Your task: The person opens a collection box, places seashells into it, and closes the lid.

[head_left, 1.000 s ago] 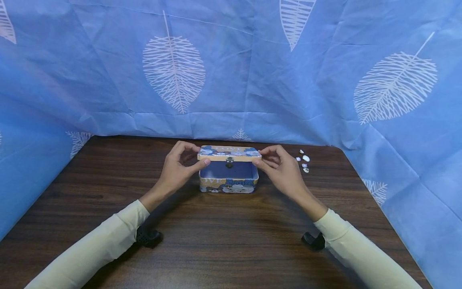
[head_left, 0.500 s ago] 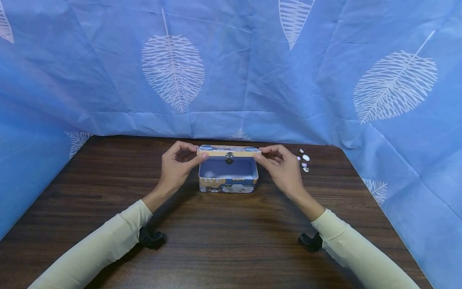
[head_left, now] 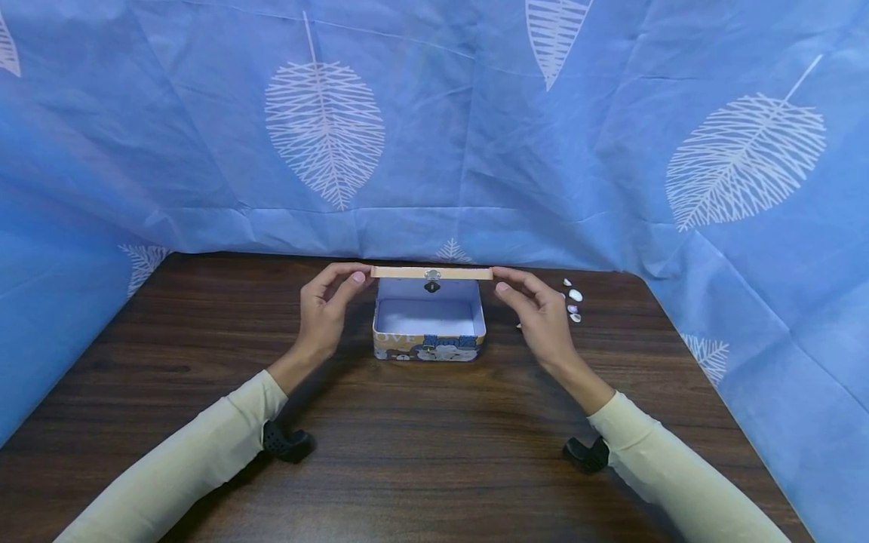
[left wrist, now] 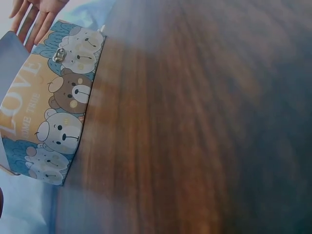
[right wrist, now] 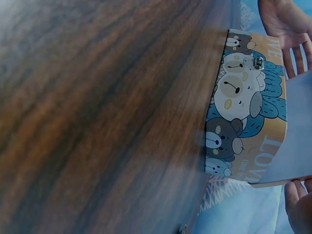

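A tin box (head_left: 400, 349) with a bear pattern and "LOVE" lettering sits on the table, its pale interior showing. Its hinged lid (head_left: 400, 273) is raised, with a metal clasp (head_left: 432, 285) at the front edge. My left hand (head_left: 319, 309) touches the lid's left end with extended fingertips, the thumb off the edge. At the right end, the straight index finger of my right hand (head_left: 546, 328) meets the lid, thumb apart below. Both wrist views show the box's printed front (left wrist: 63, 97), and in the right wrist view the left hand's fingers (right wrist: 298, 61) are stretched out beside the lid.
Several small white and purplish shells (head_left: 575, 295) lie on the dark wooden table (head_left: 434, 445) right of the box, partly behind the right hand. A blue cloth (head_left: 434, 151) with white leaf prints hangs behind and at the sides.
The lid has swung up and back from partly raised to higher, baring more of the interior. Both thumbs have come away from its front edge.
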`<state>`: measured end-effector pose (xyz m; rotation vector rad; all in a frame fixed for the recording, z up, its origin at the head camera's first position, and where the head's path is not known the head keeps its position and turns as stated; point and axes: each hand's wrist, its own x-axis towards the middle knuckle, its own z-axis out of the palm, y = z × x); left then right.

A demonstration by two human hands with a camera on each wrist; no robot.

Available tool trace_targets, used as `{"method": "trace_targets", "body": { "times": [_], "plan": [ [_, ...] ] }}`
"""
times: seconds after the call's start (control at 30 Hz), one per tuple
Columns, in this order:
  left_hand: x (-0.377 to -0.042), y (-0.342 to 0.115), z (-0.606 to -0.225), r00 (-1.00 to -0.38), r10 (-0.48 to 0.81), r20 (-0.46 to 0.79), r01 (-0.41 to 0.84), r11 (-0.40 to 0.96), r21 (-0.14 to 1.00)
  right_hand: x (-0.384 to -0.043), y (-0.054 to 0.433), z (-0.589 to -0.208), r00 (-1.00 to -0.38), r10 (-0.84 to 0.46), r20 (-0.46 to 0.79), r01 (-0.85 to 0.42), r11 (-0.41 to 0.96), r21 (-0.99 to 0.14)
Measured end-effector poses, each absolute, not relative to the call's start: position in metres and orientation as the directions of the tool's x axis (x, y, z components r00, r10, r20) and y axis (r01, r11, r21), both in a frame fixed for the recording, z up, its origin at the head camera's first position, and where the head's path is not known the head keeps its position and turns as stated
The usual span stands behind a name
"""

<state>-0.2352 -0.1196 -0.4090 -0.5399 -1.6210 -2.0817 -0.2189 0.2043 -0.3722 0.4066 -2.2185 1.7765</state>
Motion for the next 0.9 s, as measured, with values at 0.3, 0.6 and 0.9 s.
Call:
{"method": "trace_targets", "body": {
  "times": [0.3, 0.6, 0.9],
  "plan": [
    [-0.240, -0.119, -0.413, -0.797, -0.067, 0.601, 0.594, -0.271, 0.758, -0.220, 0.206, -0.374, -0.915, -0.091, 0.392, -0.403, 0.232, -0.886],
    [-0.242, -0.119, -0.410, -0.777, -0.030, 0.629, 0.617, -0.237, 0.750, -0.224, 0.204, -0.372, -0.913, -0.107, 0.393, -0.407, 0.201, -0.891],
    [-0.249, -0.119, -0.406, -0.802, 0.042, 0.596, 0.581, -0.180, 0.794, -0.235, 0.199, -0.375, -0.907, -0.133, 0.400, -0.420, 0.196, -0.886]
  ]
}}
